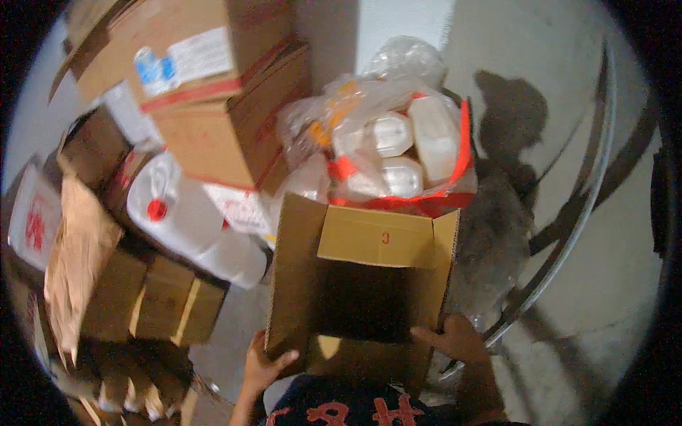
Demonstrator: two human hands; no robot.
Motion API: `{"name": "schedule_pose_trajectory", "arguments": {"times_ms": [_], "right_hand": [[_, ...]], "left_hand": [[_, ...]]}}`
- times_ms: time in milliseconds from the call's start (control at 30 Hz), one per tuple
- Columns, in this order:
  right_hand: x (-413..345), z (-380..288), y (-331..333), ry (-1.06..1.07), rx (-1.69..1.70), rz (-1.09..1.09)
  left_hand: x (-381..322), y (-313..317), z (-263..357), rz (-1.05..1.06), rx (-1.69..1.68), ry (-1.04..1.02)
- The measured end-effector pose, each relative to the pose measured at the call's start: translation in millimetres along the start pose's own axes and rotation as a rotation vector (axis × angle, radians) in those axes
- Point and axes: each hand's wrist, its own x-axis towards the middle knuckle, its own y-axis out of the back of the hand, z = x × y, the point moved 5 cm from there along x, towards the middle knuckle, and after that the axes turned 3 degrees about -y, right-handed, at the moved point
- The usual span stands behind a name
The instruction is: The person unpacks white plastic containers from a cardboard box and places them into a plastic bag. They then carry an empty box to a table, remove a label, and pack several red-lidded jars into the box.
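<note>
Before me is a brown cardboard box (373, 237) with its top flaps open and a dark interior. My left hand (269, 362) grips its near left side, the thumb over the edge. On the opposite side my right hand (453, 338) holds the box wall, thumb inside. Just beyond the box stands a red-edged container (463, 154) lined with clear plastic and holding several translucent white plastic bottles (391, 133). What lies at the bottom of the box is too dark to tell.
Stacked cardboard cartons (202, 133) rise at the upper left. Below them lies a white plastic jug with a red cap (186, 213). Divided cardboard boxes (154, 303) and brown paper (80, 255) are at the left. A thin curved rim (586, 213) crosses the right side.
</note>
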Motion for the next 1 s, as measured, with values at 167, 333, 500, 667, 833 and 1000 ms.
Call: {"name": "schedule_pose_trajectory", "arguments": {"times_ms": [167,333,500,667,833,1000], "right_hand": [[3.9,29.8,-8.9,0.070,0.203,0.117],[-17.4,4.2,11.0,0.328,-0.152,0.192],[-51.9,-54.7,7.0,0.495,0.083,0.107],[-85.0,-86.3,-19.3,0.638,0.058,-0.027],[-137.4,-129.5,-50.2,0.926,0.237,-0.254],[-138.7,-161.6,-96.1,1.115,0.329,-0.481]], "left_hand": [[-31.5,-0.8,-7.8,0.146,0.273,0.068],[-98.0,31.1,0.2,0.212,-0.008,0.363],[-188.3,53.3,-1.0,0.387,-0.217,0.434],[-283.3,69.4,-36.5,0.601,-0.388,0.362],[-393.9,72.5,-79.8,0.901,-0.525,0.079],[-479.4,67.8,-63.2,1.127,-0.320,0.116]]}}
